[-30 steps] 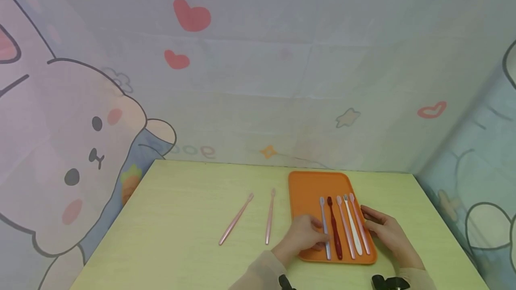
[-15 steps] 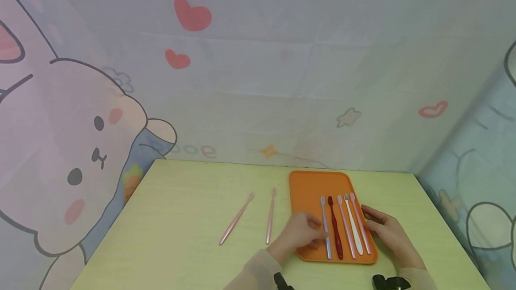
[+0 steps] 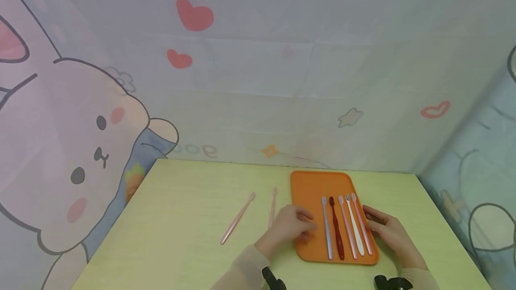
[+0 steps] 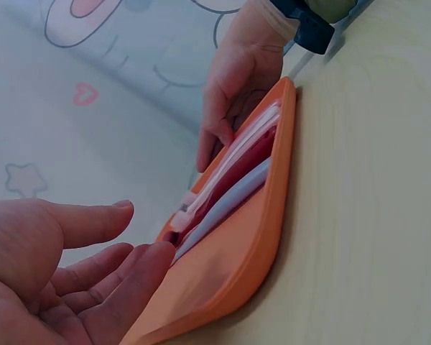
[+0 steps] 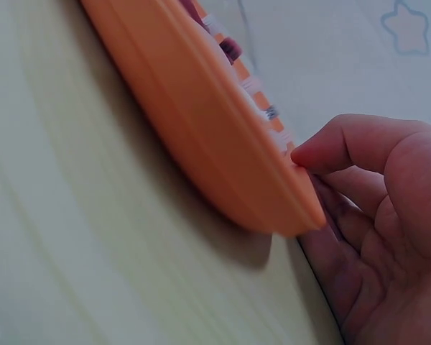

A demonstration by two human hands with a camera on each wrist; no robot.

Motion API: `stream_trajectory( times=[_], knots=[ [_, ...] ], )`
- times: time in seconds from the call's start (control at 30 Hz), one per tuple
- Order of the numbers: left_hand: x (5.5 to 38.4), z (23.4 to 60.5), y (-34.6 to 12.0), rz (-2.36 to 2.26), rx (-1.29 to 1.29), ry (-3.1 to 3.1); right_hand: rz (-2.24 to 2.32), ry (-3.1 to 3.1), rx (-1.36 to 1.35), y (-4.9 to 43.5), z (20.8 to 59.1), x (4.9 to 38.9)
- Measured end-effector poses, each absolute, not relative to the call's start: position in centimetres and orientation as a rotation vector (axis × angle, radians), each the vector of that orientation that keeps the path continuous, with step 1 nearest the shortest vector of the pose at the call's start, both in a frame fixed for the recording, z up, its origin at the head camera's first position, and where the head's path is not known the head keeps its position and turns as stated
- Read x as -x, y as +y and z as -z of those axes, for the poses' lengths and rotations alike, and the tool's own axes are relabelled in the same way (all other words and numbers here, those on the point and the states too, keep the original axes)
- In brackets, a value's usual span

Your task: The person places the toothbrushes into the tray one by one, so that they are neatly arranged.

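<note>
An orange tray [image 3: 312, 185] bears several toothbrushes side by side: a pale blue toothbrush [image 3: 327, 232], a dark red toothbrush [image 3: 337, 232], a white toothbrush [image 3: 355, 227] and pink ones on either side of the white. My left hand [image 3: 287, 225] hovers over the tray's left edge with nothing in it; in the left wrist view its thumb stands apart from loosely bent fingers [image 4: 140, 287]. At the tray's right edge my right hand [image 3: 393, 236] holds the rim, thumb on top and fingers along the outer side, as the right wrist view shows.
Two pink toothbrushes lie on the pale yellow table [image 3: 181, 209] left of the tray: a slanted pink toothbrush [image 3: 238, 218] and a more upright pink toothbrush [image 3: 273, 207], partly hidden by my left hand. A cartoon-printed cloth [image 3: 258, 57] hangs behind the table.
My left hand has drawn away leftward from the pale blue toothbrush, which stays lying on the tray. My right hand keeps its place at the tray's edge.
</note>
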State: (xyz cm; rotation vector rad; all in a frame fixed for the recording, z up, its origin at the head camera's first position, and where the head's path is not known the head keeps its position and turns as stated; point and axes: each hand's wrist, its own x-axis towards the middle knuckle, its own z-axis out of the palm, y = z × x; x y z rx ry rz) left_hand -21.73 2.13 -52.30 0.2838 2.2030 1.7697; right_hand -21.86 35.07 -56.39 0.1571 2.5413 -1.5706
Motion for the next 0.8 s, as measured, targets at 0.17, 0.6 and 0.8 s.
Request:
stream_trajectory(
  times=[0.17,0.6,0.8],
  knots=[
    [22.5,52.3,0.3,-1.775,-0.335,2.203,1.592,2.521,-0.144,34.9,56.2,21.8],
    [23.0,50.8,-4.8,-1.848,-0.365,2.228,1.555,2.538,-0.142,35.8,56.3,22.1],
    [23.4,50.4,-7.3,-1.88,-0.35,2.272,1.556,2.539,-0.136,36.2,56.5,22.0]
  ],
)
